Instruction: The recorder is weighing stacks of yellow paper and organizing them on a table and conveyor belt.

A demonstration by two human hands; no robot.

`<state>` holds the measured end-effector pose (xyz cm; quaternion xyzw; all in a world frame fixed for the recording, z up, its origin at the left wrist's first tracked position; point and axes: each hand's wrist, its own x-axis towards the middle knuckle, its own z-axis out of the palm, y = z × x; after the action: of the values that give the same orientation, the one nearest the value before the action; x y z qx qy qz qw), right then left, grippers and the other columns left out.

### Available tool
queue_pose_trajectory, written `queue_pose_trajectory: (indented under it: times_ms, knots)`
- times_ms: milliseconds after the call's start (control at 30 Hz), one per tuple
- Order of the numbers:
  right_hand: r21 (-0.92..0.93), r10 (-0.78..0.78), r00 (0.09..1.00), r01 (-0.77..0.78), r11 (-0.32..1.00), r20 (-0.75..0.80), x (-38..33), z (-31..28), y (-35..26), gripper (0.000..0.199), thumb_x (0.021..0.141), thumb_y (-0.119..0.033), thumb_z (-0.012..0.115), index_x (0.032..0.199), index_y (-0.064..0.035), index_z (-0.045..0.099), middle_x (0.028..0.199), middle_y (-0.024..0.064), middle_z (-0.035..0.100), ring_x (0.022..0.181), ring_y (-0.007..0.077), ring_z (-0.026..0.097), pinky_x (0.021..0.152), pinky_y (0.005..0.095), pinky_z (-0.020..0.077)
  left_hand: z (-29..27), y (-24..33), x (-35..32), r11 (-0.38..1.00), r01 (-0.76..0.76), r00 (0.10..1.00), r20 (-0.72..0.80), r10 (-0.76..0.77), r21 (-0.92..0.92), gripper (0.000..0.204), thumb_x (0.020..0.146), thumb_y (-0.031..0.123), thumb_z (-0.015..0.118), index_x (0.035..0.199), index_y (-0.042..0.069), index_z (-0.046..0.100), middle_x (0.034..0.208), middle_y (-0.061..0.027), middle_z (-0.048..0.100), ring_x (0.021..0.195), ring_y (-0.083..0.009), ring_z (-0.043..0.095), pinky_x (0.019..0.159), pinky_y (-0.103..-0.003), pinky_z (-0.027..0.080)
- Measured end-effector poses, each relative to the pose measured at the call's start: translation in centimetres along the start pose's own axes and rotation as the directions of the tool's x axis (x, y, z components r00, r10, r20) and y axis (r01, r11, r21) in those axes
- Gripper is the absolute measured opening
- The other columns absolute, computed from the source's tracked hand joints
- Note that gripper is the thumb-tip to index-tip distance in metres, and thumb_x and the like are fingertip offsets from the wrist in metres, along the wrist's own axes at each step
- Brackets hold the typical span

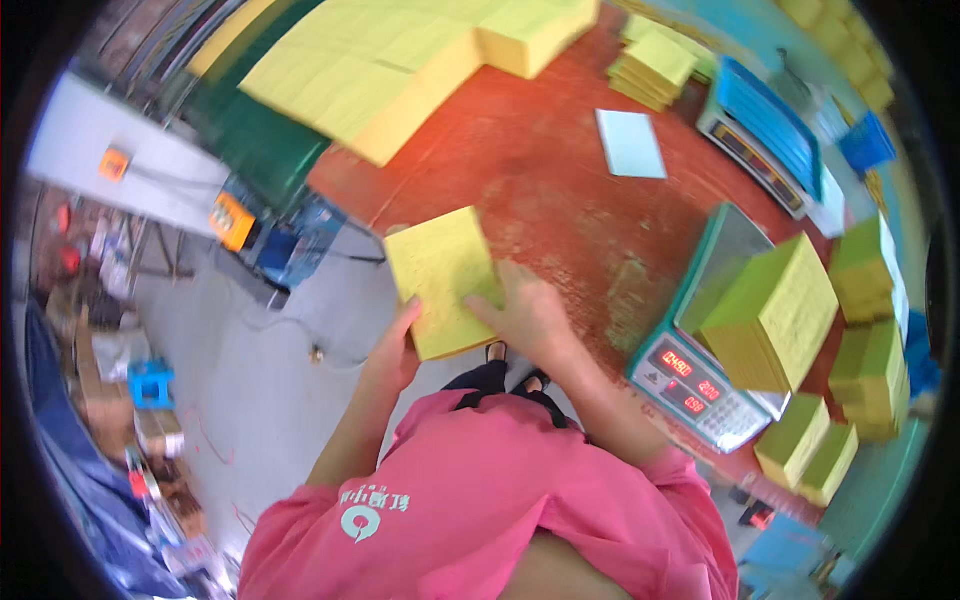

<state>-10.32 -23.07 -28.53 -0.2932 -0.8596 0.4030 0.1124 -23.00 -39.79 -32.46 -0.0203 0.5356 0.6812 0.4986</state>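
Between my two hands, in front of my body, is a stack of yellow paper [445, 275], tilted and jutting past the near edge of the red table. My left hand [396, 350] grips its lower left edge, thumb on top and fingers beneath. My right hand [525, 312] holds the right side, its thumb lying across the top sheet. To the right, a digital scale [690, 385] with a lit red display carries a tall yellow paper stack [775, 315]. Neither hand touches the scale.
Large yellow paper blocks [390, 70] cover the table's far left. A white sheet [630, 143] lies mid-table on the red surface [530, 140]. A second scale with a blue tray [768, 115] stands far right. More yellow stacks [868, 365] line the right edge. A blue stool [150, 384] is on the floor.
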Motion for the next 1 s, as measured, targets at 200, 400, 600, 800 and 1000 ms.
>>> queue_pose_trajectory:
  times_ms: [200, 400, 600, 800, 1000]
  knots:
    - [0.272, 0.035, 0.999, -0.042, 0.961, 0.03, -0.8, -1.4, 1.0, 0.06, 0.085, -0.039, 0.072, 0.122, 0.0059, 0.057, 0.106, 0.025, 0.067, 0.098, 0.035, 0.068, 0.083, 0.0418, 0.0537, -2.6, -0.3, 0.7, 0.986, -0.129, 0.977, 0.183, 0.108, 0.103, 0.049, 0.102, 0.033, 0.042, 0.137, -0.002, 0.046, 0.136, -0.0148, 0.054, 0.125, -0.0238, 0.052, 0.105, -0.038, 0.041]
    - [0.337, 0.179, 0.977, -0.129, 0.932, -0.12, -3.0, 0.4, 5.1, 0.06, 0.09, -0.036, 0.069, 0.13, 0.0065, 0.054, 0.101, 0.0244, 0.068, 0.092, 0.0316, 0.069, 0.079, 0.0398, 0.0541, -2.6, 1.2, 0.6, 0.999, -0.04, 0.969, 0.247, 0.033, 0.021, 0.059, 0.098, 0.041, 0.045, 0.141, 0.001, 0.043, 0.138, -0.0144, 0.053, 0.128, -0.0257, 0.051, 0.106, -0.042, 0.041]
    - [0.717, 0.312, 0.949, -0.186, 0.671, -0.046, -6.2, -4.0, 2.2, 0.055, 0.096, -0.037, 0.06, 0.132, 0.0045, 0.053, 0.103, 0.0224, 0.068, 0.091, 0.0257, 0.068, 0.072, 0.0379, 0.0555, 1.5, 7.1, 2.0, 0.984, -0.131, 0.818, 0.573, 0.039, 0.122, 0.066, 0.094, 0.049, 0.048, 0.144, 0.006, 0.041, 0.141, -0.0134, 0.051, 0.13, -0.027, 0.05, 0.104, -0.045, 0.045]
    - [0.594, 0.369, 0.73, 0.062, 0.802, -0.575, -12.6, -17.4, 0.5, 0.054, 0.098, -0.029, 0.059, 0.137, 0.0061, 0.047, 0.12, 0.0148, 0.064, 0.113, 0.0214, 0.059, 0.098, 0.0345, 0.0459, 20.8, 10.0, 2.2, 0.923, -0.203, 0.556, 0.815, -0.166, 0.326, 0.055, 0.097, 0.041, 0.051, 0.14, 0.006, 0.047, 0.132, -0.0166, 0.057, 0.121, -0.025, 0.056, 0.098, -0.037, 0.049]
    - [0.692, 0.484, 0.577, 0.209, 0.691, -0.658, -17.3, -28.2, 4.6, 0.041, 0.097, -0.028, 0.055, 0.126, 0.0004, 0.06, 0.099, 0.005, 0.067, 0.081, 0.0115, 0.061, 0.067, 0.0287, 0.0506, 38.9, 7.4, -2.3, 0.868, -0.247, 0.42, 0.855, -0.305, 0.431, 0.06, 0.093, 0.051, 0.055, 0.137, 0.01, 0.051, 0.13, -0.0112, 0.058, 0.118, -0.0247, 0.056, 0.093, -0.038, 0.049]
